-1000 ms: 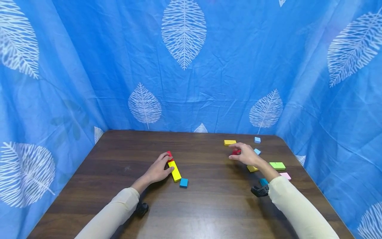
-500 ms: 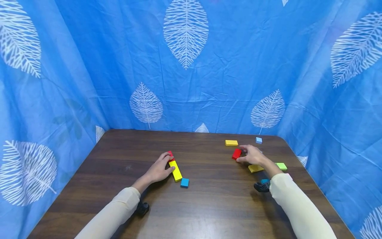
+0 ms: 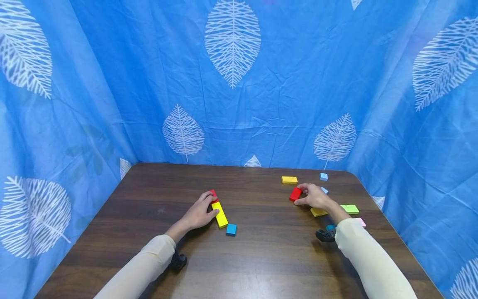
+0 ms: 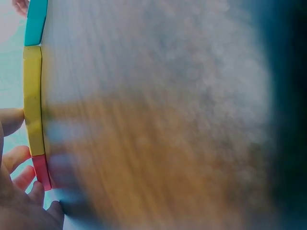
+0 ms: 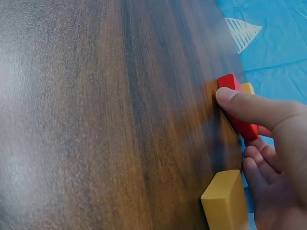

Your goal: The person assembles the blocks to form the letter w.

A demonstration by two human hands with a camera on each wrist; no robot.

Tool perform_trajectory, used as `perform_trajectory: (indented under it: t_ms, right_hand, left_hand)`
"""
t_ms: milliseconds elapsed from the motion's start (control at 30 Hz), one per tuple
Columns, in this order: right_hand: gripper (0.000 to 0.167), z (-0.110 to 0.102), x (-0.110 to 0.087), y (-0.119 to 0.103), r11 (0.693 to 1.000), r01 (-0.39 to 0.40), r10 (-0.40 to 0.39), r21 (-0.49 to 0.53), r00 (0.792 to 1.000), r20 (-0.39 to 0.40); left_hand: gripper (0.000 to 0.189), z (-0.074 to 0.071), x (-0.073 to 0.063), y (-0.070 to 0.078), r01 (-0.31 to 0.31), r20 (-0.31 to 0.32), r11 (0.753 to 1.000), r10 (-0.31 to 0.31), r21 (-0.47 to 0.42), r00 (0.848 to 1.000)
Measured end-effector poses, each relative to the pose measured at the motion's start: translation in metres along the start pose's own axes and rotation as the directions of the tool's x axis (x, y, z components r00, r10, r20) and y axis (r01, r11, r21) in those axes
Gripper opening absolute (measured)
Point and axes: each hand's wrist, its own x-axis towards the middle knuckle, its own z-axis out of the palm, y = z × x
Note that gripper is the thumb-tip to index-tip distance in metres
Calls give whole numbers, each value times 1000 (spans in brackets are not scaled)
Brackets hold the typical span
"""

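In the head view my left hand (image 3: 199,212) rests at a row of blocks. Its fingers touch the small red block (image 3: 214,196), and its thumb touches the long yellow block (image 3: 220,215). The red block's end meets the yellow block's end. At the yellow block's near end lies a blue block (image 3: 231,229). Over on the right, my right hand (image 3: 313,196) pinches another red block (image 3: 295,194) by its sides, low at the table. The right wrist view shows my thumb on one face of this red block (image 5: 246,128), fingers behind it.
A yellow-orange block (image 3: 289,180) lies beyond the right hand. Near the right forearm are a mustard block (image 3: 317,212), a green block (image 3: 350,209), a pink block (image 3: 361,222), light-blue pieces (image 3: 323,176) and a partly hidden teal block (image 3: 330,227). A blue leaf-patterned curtain (image 3: 239,108) borders the wooden table (image 3: 246,265).
The right hand has come slightly nearer and uncovered the right red block, now between thumb and fingers; that block is turned a little. The left hand keeps its place on the row.
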Motion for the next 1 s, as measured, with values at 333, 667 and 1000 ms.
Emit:
perform_trajectory:
  t_ms: [333,667,1000]
  right_hand:
    - [69,4,-5,-7,995,56,-56,84,998,-5]
    - [67,20,-5,-24,992,99,-97,74,995,-33]
    - [69,41,-8,-45,985,159,-159,70,987,-8]
  left_hand:
    - [49,-1,-3,2,9,1,1000,-9,-3,1000]
    - [51,-1,-2,1,7,3,1000,-7,-5,1000]
    - [51,-2,-3,3,18,5,1000,-18,-8,1000]
